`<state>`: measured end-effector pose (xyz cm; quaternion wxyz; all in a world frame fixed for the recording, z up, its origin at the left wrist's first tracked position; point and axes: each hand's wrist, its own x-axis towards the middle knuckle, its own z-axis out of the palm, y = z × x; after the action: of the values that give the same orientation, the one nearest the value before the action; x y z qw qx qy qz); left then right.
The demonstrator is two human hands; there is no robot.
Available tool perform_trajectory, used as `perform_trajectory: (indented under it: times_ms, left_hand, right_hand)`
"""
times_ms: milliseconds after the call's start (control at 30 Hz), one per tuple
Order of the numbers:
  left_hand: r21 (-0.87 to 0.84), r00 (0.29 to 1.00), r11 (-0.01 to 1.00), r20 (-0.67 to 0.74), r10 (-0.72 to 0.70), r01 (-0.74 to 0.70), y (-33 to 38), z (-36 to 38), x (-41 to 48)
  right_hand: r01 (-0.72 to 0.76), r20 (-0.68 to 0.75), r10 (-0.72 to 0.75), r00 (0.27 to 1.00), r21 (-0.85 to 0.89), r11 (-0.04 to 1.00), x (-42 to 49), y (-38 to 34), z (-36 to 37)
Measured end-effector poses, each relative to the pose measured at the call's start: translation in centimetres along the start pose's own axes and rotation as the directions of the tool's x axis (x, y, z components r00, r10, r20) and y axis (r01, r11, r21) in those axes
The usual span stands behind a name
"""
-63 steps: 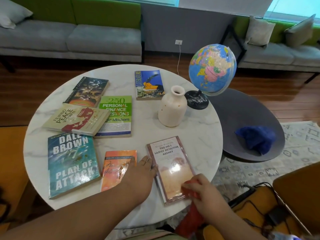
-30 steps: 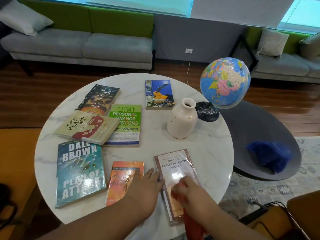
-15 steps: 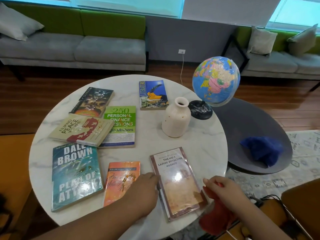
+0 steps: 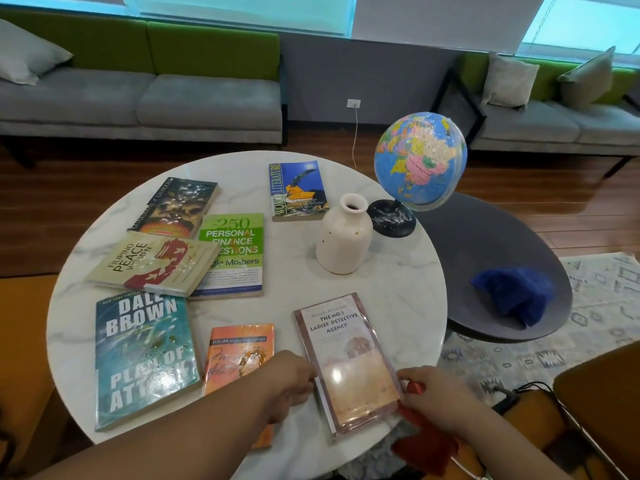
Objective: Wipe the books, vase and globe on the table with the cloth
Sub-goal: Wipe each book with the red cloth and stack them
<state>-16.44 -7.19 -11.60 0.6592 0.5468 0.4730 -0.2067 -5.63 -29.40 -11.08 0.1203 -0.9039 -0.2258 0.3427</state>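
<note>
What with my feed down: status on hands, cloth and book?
Left hand grips Detective Agency book at left edge. Right hand holds red cloth at its right edge. Vase and globe stand apart behind.

"DALE BROWN" on teal book

light: bright, cool daylight from windows at top | glare: white hotspot on glossy Ladies' Detective Agency book | shadows: soft — faint | edges: wide-angle bowing, slight blur

Grey sofas, green backrests; grey wall; wood floor; patterned rug; bright windows.
</note>
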Motion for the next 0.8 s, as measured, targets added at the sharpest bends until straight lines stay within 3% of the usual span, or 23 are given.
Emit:
perform_trajectory:
  times_ms: [267, 367, 533, 800]
  left_hand:
    - [-0.065, 0.984, 0.997, 0.169, 0.049, -0.038, -1.6, 0.0, -1.1]
    - [-0.074, 0.985, 0.993, 0.135, 0.104, -0.095, -1.5, -1.3, -1.7]
    - [-0.029, 0.950, 0.951, 0.054, 0.309, -0.307, -0.6, -4.9, -4.1]
    - [-0.183, 0.875, 0.859, -0.181, 0.449, -0.479, 3.4, -9.8, -5.5]
  right_hand:
    - [0.071, -0.025, -0.070, 0.997, 0.078, 0.994, 0.4, -1.1, 0.5]
    - [0.103, -0.024, -0.101, 0.995, 0.155, 0.983, 1.0, -2.1, 0.6]
    - [0.136, -0.030, -0.133, 0.991, 0.202, 0.970, 2.1, -2.8, -0.4]
    - [0.142, -0.088, -0.125, 0.988, 0.231, 0.962, 5.8, -2.7, -6.2]
